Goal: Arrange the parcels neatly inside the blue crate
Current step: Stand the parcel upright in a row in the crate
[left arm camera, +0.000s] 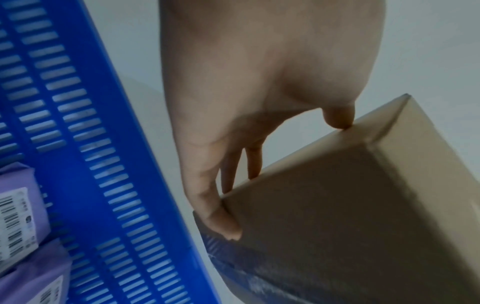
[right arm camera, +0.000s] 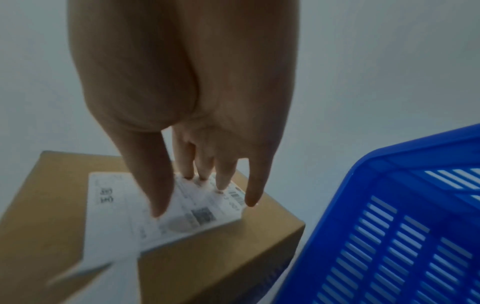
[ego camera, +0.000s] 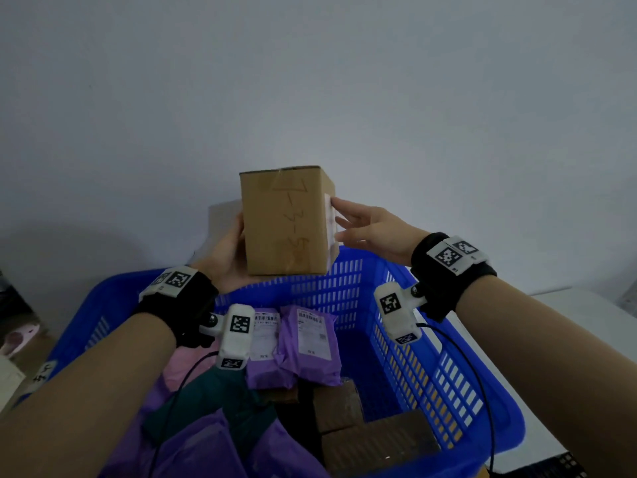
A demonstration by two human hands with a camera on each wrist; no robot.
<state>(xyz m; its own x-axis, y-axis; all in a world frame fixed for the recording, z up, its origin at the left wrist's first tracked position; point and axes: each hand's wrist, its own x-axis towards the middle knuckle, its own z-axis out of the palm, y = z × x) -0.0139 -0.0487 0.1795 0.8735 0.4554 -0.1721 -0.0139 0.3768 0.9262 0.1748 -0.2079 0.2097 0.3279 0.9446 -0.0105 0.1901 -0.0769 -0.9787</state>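
A brown cardboard box [ego camera: 286,222] with handwritten marks is held upright above the far wall of the blue crate [ego camera: 327,288]. My left hand [ego camera: 234,243] grips its left side, thumb on one edge and fingers round the bottom corner [left arm camera: 226,222]. The straight fingers of my right hand [ego camera: 348,219] touch the white shipping label [right arm camera: 182,209] on the box's right face. Inside the crate, two purple mailers [ego camera: 306,343] lie side by side near the far wall. Two darker brown boxes [ego camera: 336,405] sit near the right wall. Purple, pink and dark green bags [ego camera: 213,398] fill the left.
A plain white wall stands behind the crate. A white tabletop [ego camera: 568,322] runs along the crate's right side. Dim clutter [ego camera: 17,326] sits at the far left. Bare crate floor [ego camera: 362,367] shows between the mailers and the right wall.
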